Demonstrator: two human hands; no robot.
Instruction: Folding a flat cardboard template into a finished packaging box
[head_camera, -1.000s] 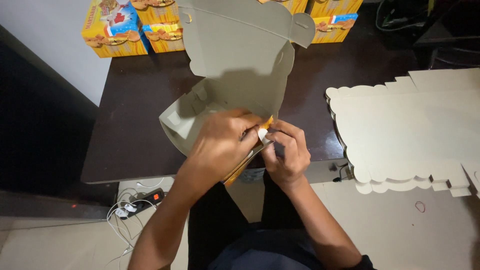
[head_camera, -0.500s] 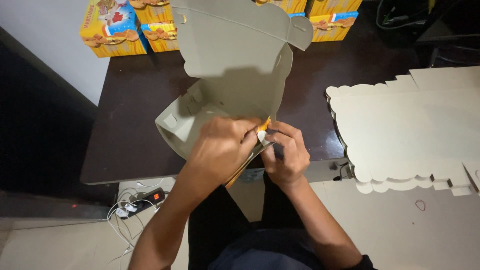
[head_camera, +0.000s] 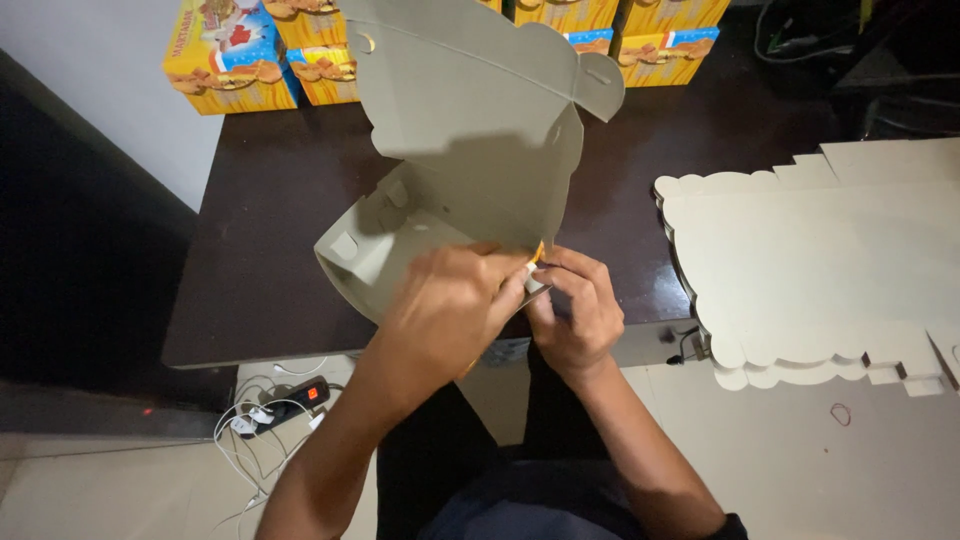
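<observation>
A grey cardboard box blank (head_camera: 470, 130) stands partly folded on the dark brown table (head_camera: 270, 260), its tall scalloped panel upright and a lower flap with cut-out tabs spread to the left. My left hand (head_camera: 450, 310) grips the blank's near corner from the left. My right hand (head_camera: 575, 310) pinches the same corner from the right, fingers pressed against the left hand. A sliver of the box's orange printed side (head_camera: 538, 252) shows between my fingertips. The corner itself is hidden by my hands.
Finished yellow and orange boxes (head_camera: 235, 55) line the table's far edge. A stack of flat grey blanks (head_camera: 830, 260) lies on the right. On the pale floor are a power strip with cables (head_camera: 285, 400) at the left and a rubber band (head_camera: 842, 413).
The blank's lower flap has swung a little to the left and my hands have closed tighter on the near corner.
</observation>
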